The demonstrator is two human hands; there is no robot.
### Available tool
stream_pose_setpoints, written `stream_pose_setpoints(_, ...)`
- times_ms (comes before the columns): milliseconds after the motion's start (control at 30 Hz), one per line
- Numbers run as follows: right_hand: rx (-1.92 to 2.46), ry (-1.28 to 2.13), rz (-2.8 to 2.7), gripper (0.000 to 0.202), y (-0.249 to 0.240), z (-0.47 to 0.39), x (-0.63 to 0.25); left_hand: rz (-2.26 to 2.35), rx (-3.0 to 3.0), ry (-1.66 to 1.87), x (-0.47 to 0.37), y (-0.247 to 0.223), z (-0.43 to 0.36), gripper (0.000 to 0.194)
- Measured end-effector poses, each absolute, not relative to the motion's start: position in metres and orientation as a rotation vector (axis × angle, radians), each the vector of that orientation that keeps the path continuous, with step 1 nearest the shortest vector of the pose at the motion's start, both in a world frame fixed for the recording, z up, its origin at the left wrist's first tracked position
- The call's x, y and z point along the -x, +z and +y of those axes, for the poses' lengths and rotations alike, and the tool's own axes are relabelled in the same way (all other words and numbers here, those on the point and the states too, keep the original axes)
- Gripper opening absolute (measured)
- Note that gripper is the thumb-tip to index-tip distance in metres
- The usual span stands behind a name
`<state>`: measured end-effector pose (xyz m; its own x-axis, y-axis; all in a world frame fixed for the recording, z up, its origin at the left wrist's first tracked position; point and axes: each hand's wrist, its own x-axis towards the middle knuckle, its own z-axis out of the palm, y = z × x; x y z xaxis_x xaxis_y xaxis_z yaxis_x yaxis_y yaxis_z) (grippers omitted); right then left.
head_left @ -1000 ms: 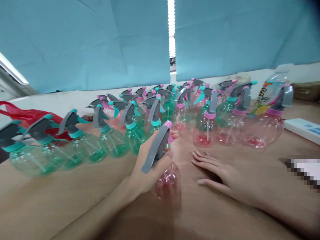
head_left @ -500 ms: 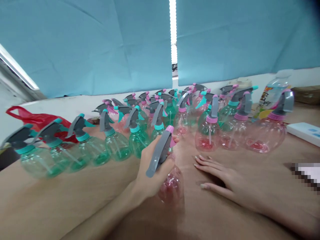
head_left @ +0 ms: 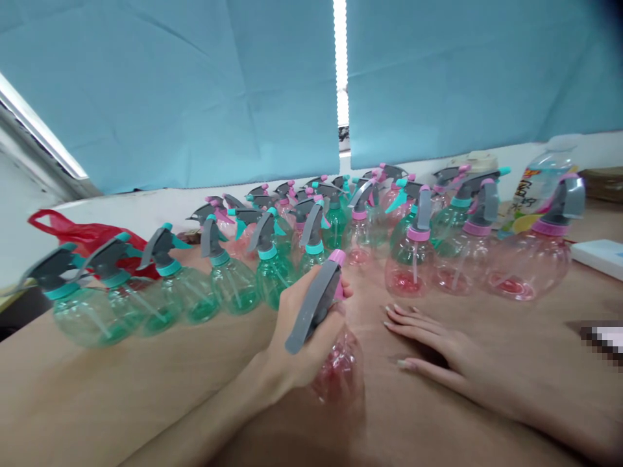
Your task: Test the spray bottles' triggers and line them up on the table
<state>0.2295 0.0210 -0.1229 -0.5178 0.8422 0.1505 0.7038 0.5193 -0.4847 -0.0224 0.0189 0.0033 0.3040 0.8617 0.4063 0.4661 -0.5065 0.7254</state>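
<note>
Pink spray bottle (head_left: 341, 373) was front and centre at the wooden table (head_left: 146, 389), left hand (head_left: 306, 360) wrapped around it below the grey trigger sprayer (head_left: 312, 308); base contact unclear. Right hand (head_left: 452, 357) lay palm down to its right, fingers extended, thumb spread away. Farther back, green spray bottles (head_left: 236, 285) lined the left, clear-pink spray bottles (head_left: 409, 272) the right. Behind: red plastic bag (head_left: 92, 239) left, labelled drink bottle (head_left: 538, 178) right, blue sheeting (head_left: 170, 97) at the back.

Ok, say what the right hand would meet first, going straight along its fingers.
Probably a teal-collared green bottle beyond the left hand; depth is unclear, so the held pink bottle might come first.
</note>
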Motion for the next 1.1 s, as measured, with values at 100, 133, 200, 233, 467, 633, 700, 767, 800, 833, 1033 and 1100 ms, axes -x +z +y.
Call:
stream_pose_setpoints(100, 1.285, 0.53, -2.378, 0.056, -0.124, 0.021, -0.23, 1.136, -2.066, 1.087, 0.023, 0.005, 0.019, 0.007)
stream_pose_setpoints(133, 1.287, 0.536, -2.373, 0.056, -0.124, 0.021, -0.23, 1.118, -2.056, 1.081, 0.023, 0.005, 0.019, 0.008)
stream_pose_setpoints(200, 1.292, 0.546, -2.37, 0.056, -0.124, 0.021, -0.23, 1.095, -2.05, 1.065, 0.023, 0.006, 0.019, 0.01)
stream_pose_setpoints(233, 1.293, 0.55, -2.37, 0.056, -0.124, 0.021, -0.231, 1.093, -2.06, 1.054, 0.023, 0.006, 0.019, 0.01)
stream_pose_setpoints(467, 1.27, 0.575, -2.397, 0.056, -0.12, 0.021, -0.232, 1.226, -2.078, 1.184, 0.018, -0.001, 0.017, 0.002)
stream_pose_setpoints(633, 1.27, 0.558, -2.406, 0.056, -0.118, 0.02, -0.231, 1.236, -2.119, 1.271, 0.018, -0.004, 0.018, 0.006)
stream_pose_setpoints(700, 1.266, 0.546, -2.412, 0.056, -0.118, 0.021, -0.231, 1.218, -2.131, 1.277, 0.018, -0.004, 0.018, 0.007)
stream_pose_setpoints(767, 1.264, 0.538, -2.413, 0.055, -0.118, 0.021, -0.23, 1.217, -2.133, 1.271, 0.018, -0.004, 0.018, 0.007)
stream_pose_setpoints(800, 1.262, 0.536, -2.416, 0.055, -0.118, 0.021, -0.23, 1.224, -2.133, 1.26, 0.018, -0.004, 0.018, 0.006)
stream_pose_setpoints(833, 1.259, 0.535, -2.42, 0.055, -0.118, 0.022, -0.23, 1.232, -2.129, 1.249, 0.018, -0.004, 0.018, 0.006)
stream_pose_setpoints(1033, 1.275, 0.533, -2.423, 0.055, -0.118, 0.021, -0.231, 1.172, -2.062, 1.173, 0.018, -0.004, 0.017, 0.032)
stream_pose_setpoints(1100, 1.273, 0.536, -2.419, 0.055, -0.119, 0.021, -0.231, 1.142, -2.016, 1.156, 0.018, -0.003, 0.017, 0.043)
